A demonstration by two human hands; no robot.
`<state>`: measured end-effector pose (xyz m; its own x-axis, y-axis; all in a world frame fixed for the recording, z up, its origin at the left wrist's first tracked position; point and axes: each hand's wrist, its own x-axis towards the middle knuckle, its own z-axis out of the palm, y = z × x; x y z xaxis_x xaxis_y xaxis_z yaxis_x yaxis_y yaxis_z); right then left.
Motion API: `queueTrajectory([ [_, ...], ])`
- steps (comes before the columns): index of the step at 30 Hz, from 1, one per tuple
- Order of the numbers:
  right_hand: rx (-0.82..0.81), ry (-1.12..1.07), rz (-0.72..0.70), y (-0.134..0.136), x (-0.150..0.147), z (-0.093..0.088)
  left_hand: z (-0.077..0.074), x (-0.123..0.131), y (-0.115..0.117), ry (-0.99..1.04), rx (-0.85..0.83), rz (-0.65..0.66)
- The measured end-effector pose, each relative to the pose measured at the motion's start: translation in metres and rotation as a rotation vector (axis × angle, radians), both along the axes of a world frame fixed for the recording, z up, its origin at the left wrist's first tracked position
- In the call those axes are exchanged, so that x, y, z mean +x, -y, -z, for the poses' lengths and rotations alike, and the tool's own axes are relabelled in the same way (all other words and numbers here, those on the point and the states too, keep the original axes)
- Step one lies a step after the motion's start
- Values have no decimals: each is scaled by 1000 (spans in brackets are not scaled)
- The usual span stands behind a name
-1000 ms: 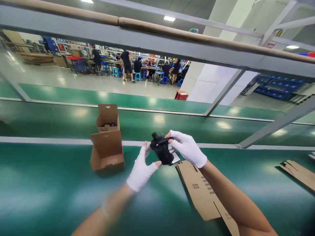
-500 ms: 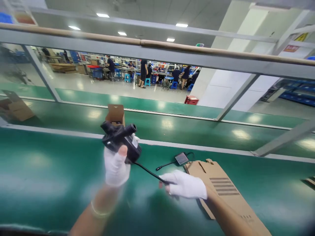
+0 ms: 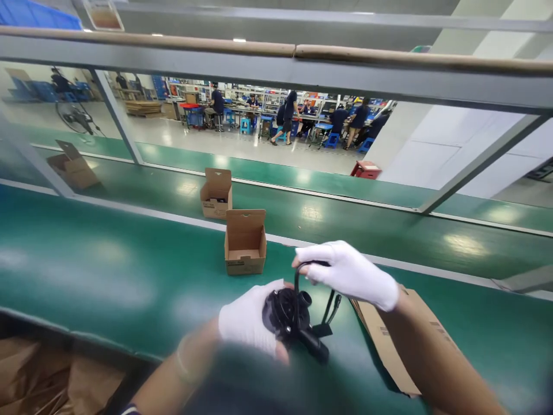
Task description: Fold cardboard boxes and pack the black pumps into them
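My left hand (image 3: 250,320), in a white glove with bare fingertips, is closed round the side of a black pump (image 3: 283,314) with stubby pipe ends. My right hand (image 3: 348,274), gloved likewise, pinches the pump's black cable (image 3: 296,282), which bends up in a loop above the body. Just right of the pump, partly hidden, a small black box (image 3: 322,329) with a thin lead shows. Beyond the hands stands an open cardboard box (image 3: 245,266), its lid flap raised toward the back.
Flattened cardboard (image 3: 389,351) lies under my right forearm on the green bench (image 3: 108,282). Behind the metal rail, another open box (image 3: 216,208) with dark contents stands, and a further box (image 3: 74,167) farther left. People work in the background.
The pump has come down and to the right, and is turned over. My right hand has risen, bending the cable up. The view has swung left, and the nearer open box now shows.
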<state>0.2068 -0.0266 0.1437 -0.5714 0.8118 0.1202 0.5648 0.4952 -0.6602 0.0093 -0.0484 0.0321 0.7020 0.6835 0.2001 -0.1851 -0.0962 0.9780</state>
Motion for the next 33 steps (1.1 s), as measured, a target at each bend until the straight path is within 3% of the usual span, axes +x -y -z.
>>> queueTrajectory([
  [3,-290,-83,-80,-22,-17,29,0,-8,1,92,-10,-2],
  [7,-313,-195,-187,-22,-31,55,0,-14,-1,266,-16,-330],
  [10,-306,-193,-236,-17,-40,54,3,-16,-4,255,-4,-531],
  [13,-218,-51,-91,-21,-51,43,12,-27,-17,203,56,-594],
  [15,-96,12,16,-29,-59,34,24,-40,-34,105,265,-697],
  [18,72,113,121,-50,-72,23,53,-62,-68,-136,663,-990],
  [21,187,342,146,-77,-90,16,87,-72,-100,-426,683,-1192],
  [25,264,681,25,-111,-117,22,115,-67,-118,-567,639,-1160],
  [29,111,925,-134,-133,-141,44,122,-60,-116,-571,710,-1163],
  [33,-11,976,-218,-147,-159,76,125,-58,-113,-567,750,-1185],
])
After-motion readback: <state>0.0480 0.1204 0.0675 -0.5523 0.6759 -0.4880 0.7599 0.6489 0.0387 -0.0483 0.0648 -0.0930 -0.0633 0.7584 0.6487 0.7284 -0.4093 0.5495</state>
